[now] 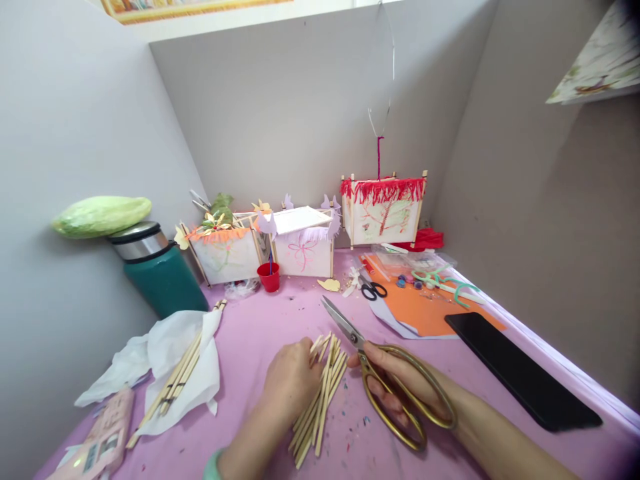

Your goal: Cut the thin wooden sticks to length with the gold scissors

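My left hand (289,381) rests on a bundle of thin wooden sticks (323,401) lying on the pink table cover (260,327), fingers touching the sticks' upper ends. My right hand (400,387) grips large gold-handled scissors (395,387), fingers through the loops. The blades (341,321) point up and left, slightly apart, just beside the top of the stick bundle.
More sticks (175,380) lie on white tissue at left. A teal flask (157,270) stands by the left wall. Three paper lanterns (383,210) line the back, with a red cup (269,277). Small black scissors (373,290), orange paper (425,310) and a black phone (520,370) lie at right.
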A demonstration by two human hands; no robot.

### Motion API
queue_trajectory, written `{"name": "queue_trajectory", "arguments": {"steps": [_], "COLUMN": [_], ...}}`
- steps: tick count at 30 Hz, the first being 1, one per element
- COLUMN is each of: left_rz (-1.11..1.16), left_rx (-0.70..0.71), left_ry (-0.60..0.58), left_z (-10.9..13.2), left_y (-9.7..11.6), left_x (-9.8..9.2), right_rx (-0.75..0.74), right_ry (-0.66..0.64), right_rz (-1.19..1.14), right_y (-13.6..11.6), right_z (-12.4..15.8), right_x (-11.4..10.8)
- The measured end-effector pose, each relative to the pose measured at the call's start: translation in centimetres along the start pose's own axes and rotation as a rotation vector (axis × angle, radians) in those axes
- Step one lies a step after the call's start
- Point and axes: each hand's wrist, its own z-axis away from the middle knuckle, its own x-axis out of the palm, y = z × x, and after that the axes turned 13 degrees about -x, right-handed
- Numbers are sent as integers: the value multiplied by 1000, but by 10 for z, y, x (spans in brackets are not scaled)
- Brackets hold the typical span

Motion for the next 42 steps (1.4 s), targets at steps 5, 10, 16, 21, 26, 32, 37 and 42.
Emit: {"name": "queue_trajectory", "arguments": {"steps": [5,10,16,21,26,32,37,42], "left_rz": [-83,25,455,831,817,783,895,1094], "left_rx": [-5,-3,-62,-165,-131,-80,3,-158], "left_ry": [5,16,-184,-621,-848,-878,-795,-511], "left_z": [0,-7,-5,12,20,26,28,20], "left_y": [2,-6,-5,11,15,18,22,17], "left_x": [1,-6,-22,-33,-25,-16,-10,-26], "right_rx": [-1,-20,-77,-257,-385,-382,-386,-424], "right_ry": [-3,-6,-19,88,172,186,104,237], "right_rz": [29,26,37,85,148,117,188,451], "right_y": [-3,-2,-2,-4,-5,-4,-2,-6], "right_z": [3,3,2,2,2,6,8,7], "right_x": [1,-1,-2,1,4,13,20,11]}}
